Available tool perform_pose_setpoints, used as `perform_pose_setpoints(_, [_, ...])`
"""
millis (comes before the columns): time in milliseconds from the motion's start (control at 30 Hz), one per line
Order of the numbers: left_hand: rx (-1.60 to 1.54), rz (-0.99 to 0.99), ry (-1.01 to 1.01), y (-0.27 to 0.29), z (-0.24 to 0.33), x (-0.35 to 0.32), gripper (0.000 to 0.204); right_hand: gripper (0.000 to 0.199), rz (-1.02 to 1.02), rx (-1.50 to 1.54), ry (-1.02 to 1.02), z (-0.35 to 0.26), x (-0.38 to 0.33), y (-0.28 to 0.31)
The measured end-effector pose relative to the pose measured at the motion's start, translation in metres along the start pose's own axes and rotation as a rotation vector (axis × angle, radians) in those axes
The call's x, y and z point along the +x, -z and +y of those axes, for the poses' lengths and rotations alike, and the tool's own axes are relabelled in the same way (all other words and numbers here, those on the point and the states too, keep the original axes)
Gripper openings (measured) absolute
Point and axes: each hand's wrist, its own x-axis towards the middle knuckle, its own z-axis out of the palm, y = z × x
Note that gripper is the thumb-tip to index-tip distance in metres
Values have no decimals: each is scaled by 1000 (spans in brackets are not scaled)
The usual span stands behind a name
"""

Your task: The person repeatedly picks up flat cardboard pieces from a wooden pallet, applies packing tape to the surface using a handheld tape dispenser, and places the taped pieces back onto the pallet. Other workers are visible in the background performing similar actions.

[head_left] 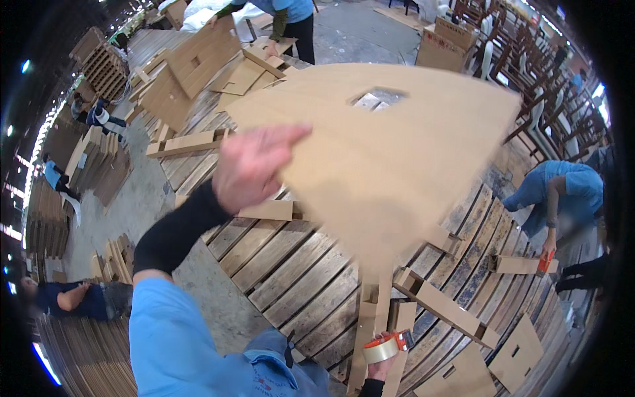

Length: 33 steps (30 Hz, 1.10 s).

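Large flat brown cardboard sheet (pixel 390 152) with a small rectangular cutout, raised and blurred, just right of the left hand (pixel 254 165), long axis running from upper right down toward the right hand (pixel 382 366). Left hand nearer, lifted at arm's length, fingers flat on the sheet's left edge. Right hand low, grasping an orange tape dispenser (pixel 387 346) beside narrow cardboard strips (pixel 370 331) on weathered wooden slats (pixel 278 264).
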Motion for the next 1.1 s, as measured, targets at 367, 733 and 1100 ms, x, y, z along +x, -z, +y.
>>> perform_pose_setpoints(367, [-593,-429,-195,64,146,-166,19,48,229,99,264,6,-110,73])
perform_pose_setpoints(733, [-760,-945,-54,-58,343,-420,24,44,5,116,300,25,-201,90])
perform_pose_setpoints(1100, [-1230,-1216,426,-159,339,-451,37,53,-323,-684,405,124,-160,60])
